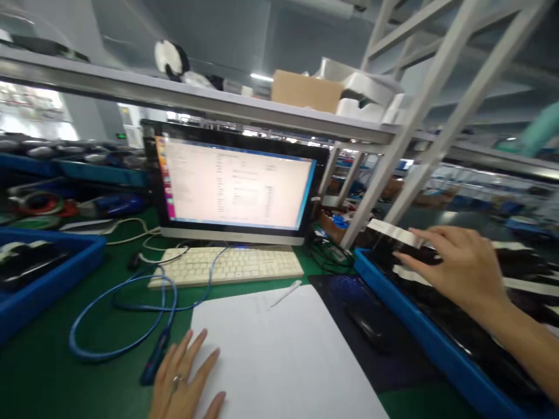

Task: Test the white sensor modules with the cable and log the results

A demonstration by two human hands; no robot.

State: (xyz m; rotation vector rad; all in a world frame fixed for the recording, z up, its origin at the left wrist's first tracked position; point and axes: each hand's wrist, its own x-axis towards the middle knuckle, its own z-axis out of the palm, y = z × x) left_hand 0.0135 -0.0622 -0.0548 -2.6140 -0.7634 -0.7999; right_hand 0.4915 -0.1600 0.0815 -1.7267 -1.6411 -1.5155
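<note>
My left hand (pixel 186 378), fingers spread and a ring on one of them, rests at the left edge of a white paper sheet (pixel 275 349). Just beside it lies the dark blue plug end (pixel 155 358) of a blue cable (pixel 94 354). Over at the right, my right hand (pixel 454 262) has thumb and fingers around a black-and-white boxy device (pixel 393 233). That device is at the far end of a blue tray (pixel 419 331), among similar black-and-white pieces; its exact kind is too blurred to tell. A white pen (pixel 286 293) lies on the sheet's far edge.
Behind the sheet are a cream keyboard (pixel 231 265) and a lit monitor (pixel 238 183). A black mouse (pixel 364 323) sits on a dark mat (pixel 345 291). Another blue tray (pixel 48 285) stands at left. A shelf (pixel 209 99) with boxes crosses above; metal posts (pixel 388 157) rise at right.
</note>
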